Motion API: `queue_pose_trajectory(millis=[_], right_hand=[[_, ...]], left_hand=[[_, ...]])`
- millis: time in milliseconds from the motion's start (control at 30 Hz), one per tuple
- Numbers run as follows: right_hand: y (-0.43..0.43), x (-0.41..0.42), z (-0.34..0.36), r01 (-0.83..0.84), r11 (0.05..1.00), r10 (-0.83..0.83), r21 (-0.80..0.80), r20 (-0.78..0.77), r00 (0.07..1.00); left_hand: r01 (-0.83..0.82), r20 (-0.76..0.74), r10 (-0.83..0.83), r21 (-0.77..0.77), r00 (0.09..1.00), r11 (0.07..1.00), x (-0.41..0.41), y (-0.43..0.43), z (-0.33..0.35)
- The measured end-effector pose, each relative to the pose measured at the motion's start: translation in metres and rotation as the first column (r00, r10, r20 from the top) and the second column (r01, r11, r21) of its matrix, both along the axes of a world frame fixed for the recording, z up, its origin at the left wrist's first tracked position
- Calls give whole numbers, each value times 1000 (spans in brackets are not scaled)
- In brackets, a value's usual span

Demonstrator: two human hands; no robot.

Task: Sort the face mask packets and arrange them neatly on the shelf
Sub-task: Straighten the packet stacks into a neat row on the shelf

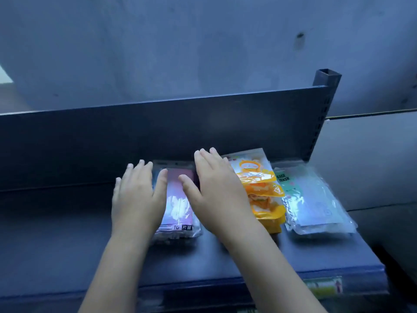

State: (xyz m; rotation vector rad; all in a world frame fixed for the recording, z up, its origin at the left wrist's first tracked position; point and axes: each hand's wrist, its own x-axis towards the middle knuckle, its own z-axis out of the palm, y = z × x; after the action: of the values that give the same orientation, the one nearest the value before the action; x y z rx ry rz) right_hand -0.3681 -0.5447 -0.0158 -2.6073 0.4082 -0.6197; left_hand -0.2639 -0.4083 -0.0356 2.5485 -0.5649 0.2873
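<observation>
Three piles lie in a row on the dark blue metal shelf (67, 245), toward its right end, before the upright back panel (158, 132). The purple plastic mask packets (178, 206) lie leftmost, the orange-yellow cartoon packets (261, 188) in the middle, and the clear green-printed packets (316, 199) rightmost. The left hand (137, 195) and right hand (216, 190) flank the purple pile.

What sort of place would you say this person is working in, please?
Most likely a shop or stockroom: a dark metal display shelf with a slotted upright post, a printed label on its front edge, and face mask packets stacked by kind.
</observation>
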Motion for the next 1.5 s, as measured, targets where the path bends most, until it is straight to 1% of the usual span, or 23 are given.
queue_pose_trajectory(millis=[100,167,233,300,367,433,500,600,667,700,800,833,900,933,967,1000,1133,1167,1267,1333,1400,1467,1500], right_hand=[[26,18,-5,-48,999,47,-4,-21,999],[44,30,-12,-69,997,69,32,-21,997],[58,41,-20,-66,989,76,131,-71,995],[66,53,-32,-8,974,40,225,-136,990],[67,62,-45,91,968,-41,235,-209,977],[65,69,-56,214,949,-152,234,-257,954],[64,73,-59,313,902,-229,298,-285,931],[70,81,-54,387,779,-262,492,-306,915],[75,89,-53,413,714,-269,565,-324,907],[78,94,-52,408,690,-262,598,-319,911],[78,99,-57,366,641,-212,674,-303,929],[77,99,-57,340,613,-206,714,-271,940],[75,96,-59,283,543,-210,790,-199,957],[76,96,-58,248,490,-200,836,-169,965],[77,98,-59,224,432,-197,874,-150,969],[78,101,-62,196,394,-186,898,-131,974],[87,110,-74,46,356,-99,933,-11,995],[84,112,-77,41,318,-109,947,-6,994],[78,112,-76,61,340,-145,938,-11,989],[77,112,-75,81,351,-174,933,-20,985],[79,115,-74,84,323,-173,943,-28,984],[80,119,-79,61,338,-138,939,-14,990],[83,120,-78,44,345,-110,938,-6,994]], left_hand=[[-34,19,33,26,999,999,12,23,-6],[-23,-8,23,34,1000,999,20,35,-12],[23,-92,-21,12,995,1000,28,42,-21],[82,-198,-85,-26,976,996,37,44,-32],[130,-285,-142,-62,948,990,45,46,-41],[141,-396,-182,-130,900,981,50,50,-46],[124,-493,-211,-204,844,971,54,57,-50],[103,-584,-285,-325,760,940,63,66,-55],[80,-635,-377,-444,674,892,73,70,-52],[86,-649,-418,-479,636,874,79,74,-52],[146,-652,-494,-512,576,847,93,90,-58],[140,-653,-508,-530,562,836,97,94,-62],[49,-649,-528,-605,548,795,104,97,-67],[-6,-638,-542,-650,547,760,106,96,-68],[-38,-633,-557,-678,538,734,106,93,-67],[-48,-629,-564,-689,536,723,107,89,-67],[-17,-623,-615,-709,483,705,105,85,-69],[-16,-619,-625,-716,477,697,106,87,-69],[-62,-590,-623,-750,514,659,114,92,-71],[-114,-591,-591,-753,549,648,125,93,-74],[-77,-601,-576,-726,554,683,129,92,-74],[2,-606,-564,-681,561,733,125,92,-70],[47,-589,-558,-662,585,748,125,92,-71]])
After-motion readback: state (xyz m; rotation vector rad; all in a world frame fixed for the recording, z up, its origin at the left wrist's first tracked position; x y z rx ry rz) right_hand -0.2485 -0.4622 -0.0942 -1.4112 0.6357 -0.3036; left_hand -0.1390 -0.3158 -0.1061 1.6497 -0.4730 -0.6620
